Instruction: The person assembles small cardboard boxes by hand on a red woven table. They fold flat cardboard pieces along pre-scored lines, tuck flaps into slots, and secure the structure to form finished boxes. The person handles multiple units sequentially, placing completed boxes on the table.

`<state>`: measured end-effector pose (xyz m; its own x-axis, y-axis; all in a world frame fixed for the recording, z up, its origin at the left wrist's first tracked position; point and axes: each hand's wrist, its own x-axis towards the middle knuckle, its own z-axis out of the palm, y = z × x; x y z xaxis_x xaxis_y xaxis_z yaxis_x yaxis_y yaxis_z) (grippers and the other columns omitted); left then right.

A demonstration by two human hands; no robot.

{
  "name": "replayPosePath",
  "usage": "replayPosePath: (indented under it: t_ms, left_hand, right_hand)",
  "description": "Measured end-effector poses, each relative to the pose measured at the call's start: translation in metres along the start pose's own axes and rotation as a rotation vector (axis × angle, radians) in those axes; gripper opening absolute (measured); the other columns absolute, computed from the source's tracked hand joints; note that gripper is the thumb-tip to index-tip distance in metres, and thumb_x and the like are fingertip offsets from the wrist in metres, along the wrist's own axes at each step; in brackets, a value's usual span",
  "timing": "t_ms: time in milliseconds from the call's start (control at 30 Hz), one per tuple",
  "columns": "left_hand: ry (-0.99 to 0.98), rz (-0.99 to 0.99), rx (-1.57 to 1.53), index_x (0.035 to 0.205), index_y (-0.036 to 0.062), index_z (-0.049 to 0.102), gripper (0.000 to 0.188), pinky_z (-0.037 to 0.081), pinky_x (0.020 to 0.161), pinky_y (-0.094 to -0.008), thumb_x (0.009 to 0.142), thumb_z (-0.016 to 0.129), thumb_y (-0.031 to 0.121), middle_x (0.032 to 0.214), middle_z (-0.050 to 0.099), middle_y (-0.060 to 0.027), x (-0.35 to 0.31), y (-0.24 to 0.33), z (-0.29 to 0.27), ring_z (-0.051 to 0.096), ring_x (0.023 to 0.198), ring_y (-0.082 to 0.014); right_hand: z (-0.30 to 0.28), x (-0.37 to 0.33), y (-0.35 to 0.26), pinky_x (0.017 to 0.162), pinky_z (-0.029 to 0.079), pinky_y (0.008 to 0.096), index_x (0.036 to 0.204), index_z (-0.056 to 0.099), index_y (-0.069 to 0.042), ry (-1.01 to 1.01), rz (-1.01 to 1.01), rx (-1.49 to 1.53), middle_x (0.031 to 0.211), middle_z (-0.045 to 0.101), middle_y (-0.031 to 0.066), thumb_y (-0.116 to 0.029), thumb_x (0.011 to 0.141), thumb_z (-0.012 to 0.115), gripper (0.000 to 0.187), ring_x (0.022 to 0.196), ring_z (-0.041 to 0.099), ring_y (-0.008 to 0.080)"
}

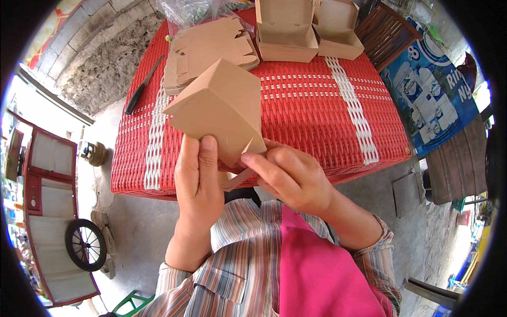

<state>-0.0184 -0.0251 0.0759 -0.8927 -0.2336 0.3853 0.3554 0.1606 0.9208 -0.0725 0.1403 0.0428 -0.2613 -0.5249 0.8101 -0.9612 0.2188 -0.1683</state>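
Pinching a small flap [247,147], the right hand [290,174] works beside the left hand [198,171], its thumb pressed along the brown cardboard box [219,108] at eleven o'clock from them. It looks light, stiff, easily creased; folded edges seem the safest hold. No print shows on it; at two o'clock, a blue banner [430,90] bears white lettering.

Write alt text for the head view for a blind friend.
A person's left fingers and right fingers hold a partly folded brown box at a red and white woven table. On it are flat cardboard pieces, two open boxes and a knife.
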Motion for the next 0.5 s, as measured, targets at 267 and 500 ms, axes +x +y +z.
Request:
replayPosePath:
  t_ms: [267,500]
  left_hand:
    - [-0.156,-0.026,0.136,0.129,-0.0033,0.051,0.031,0.048,0.069,-0.0222,0.106,0.039,0.014,0.093,0.062,-0.0044,0.001,0.007,-0.006,0.059,0.08,-0.0089]
    - [-0.16,0.094,0.291,0.103,-0.0038,0.059,0.015,0.044,0.059,-0.0277,0.101,0.05,0.007,0.077,0.058,-0.0111,-0.004,0.006,-0.007,0.054,0.064,-0.0162]
  right_hand:
    - [-0.021,0.017,-0.009,0.058,0.05,0.0325,0.117,0.063,-0.008,-0.099,0.177,0.126,0.084,0.048,0.0067,0.004,0.07,0.072,0.05,0.072,0.056,0.0206]
    - [-0.038,0.012,-0.009,0.062,0.045,0.0314,0.092,0.067,-0.006,-0.148,0.358,0.35,0.085,0.049,0.0072,-0.016,0.072,0.083,0.028,0.076,0.053,0.0203]
